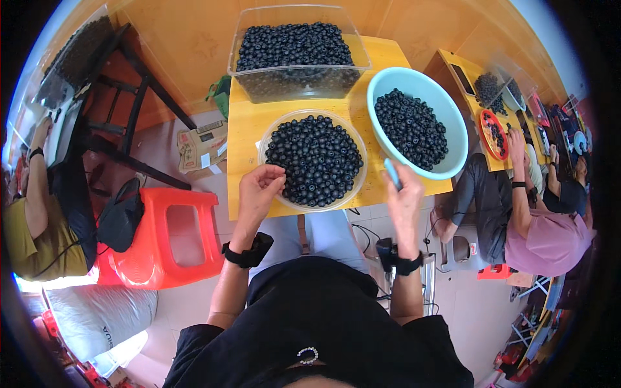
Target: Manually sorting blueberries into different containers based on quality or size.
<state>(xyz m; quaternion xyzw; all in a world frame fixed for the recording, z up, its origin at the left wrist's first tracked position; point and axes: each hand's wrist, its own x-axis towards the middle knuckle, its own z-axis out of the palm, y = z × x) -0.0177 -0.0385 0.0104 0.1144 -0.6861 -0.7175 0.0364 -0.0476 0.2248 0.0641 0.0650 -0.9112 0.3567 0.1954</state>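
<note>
Dark round balls (314,158), berries or beads, are filling a clear shallow dish (261,152) just ahead and to the right of the left hand (262,187), on the tabletop (246,139). That hand is bringing thumb and fingertips nearly together over the dish's near edge; whether it is gripping a ball, I cannot tell. The right hand (405,192) is holding a blue handle (392,173) in a curled grip, with a pale blue bowl (456,139) lying beyond. Each ball is looking light, smooth and prone to rolling, so a gentle pinch across its middle is probably suiting it best.
</note>
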